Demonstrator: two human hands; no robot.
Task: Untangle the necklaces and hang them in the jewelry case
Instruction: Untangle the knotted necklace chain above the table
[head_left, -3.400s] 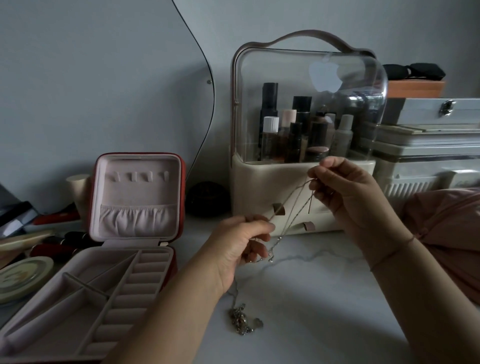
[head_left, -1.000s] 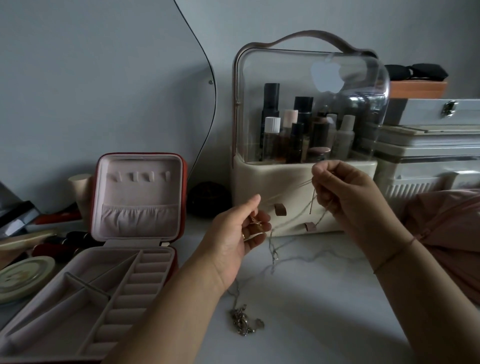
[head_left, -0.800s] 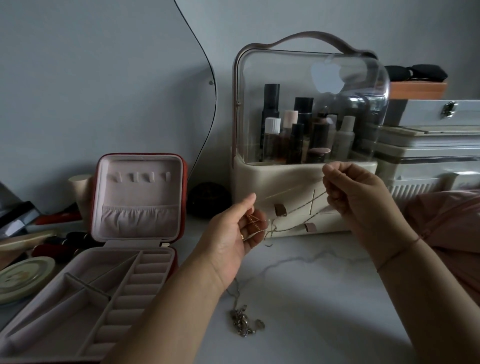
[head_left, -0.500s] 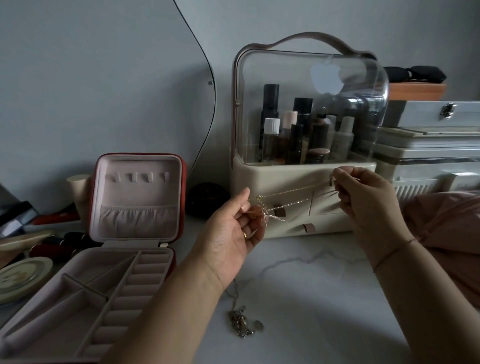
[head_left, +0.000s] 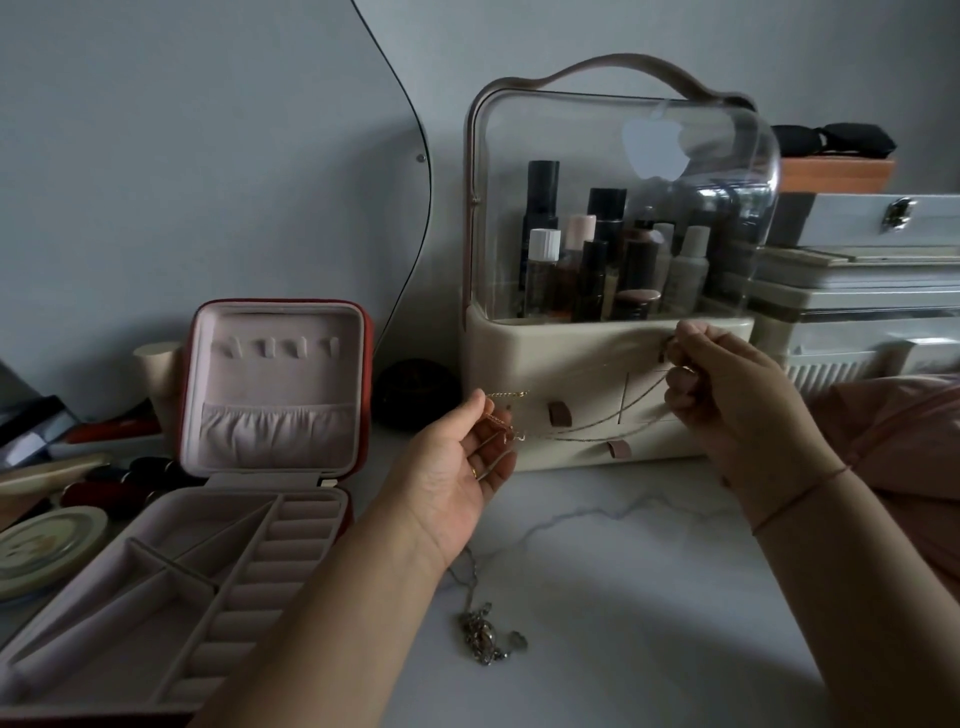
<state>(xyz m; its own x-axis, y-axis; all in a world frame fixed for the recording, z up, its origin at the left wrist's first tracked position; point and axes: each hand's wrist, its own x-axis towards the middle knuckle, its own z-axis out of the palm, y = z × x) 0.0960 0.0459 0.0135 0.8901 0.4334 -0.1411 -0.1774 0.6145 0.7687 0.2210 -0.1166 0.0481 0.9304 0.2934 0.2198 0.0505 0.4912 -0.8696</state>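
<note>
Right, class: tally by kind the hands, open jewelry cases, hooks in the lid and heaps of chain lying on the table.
Hands: 2 (left hand, right hand, both holding the gold chain)
Jewelry case: 1
Hooks: 4
Chain heap: 1
Total: 8

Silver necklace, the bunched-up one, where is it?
In the head view the silver necklace lies bunched on the table, low in the middle, below the left hand and right of the jewelry case.

white marbled tabletop (head_left: 649, 623), open jewelry case (head_left: 156, 582), tangled silver necklace (head_left: 485, 636), cosmetics organizer (head_left: 597, 364)
</note>
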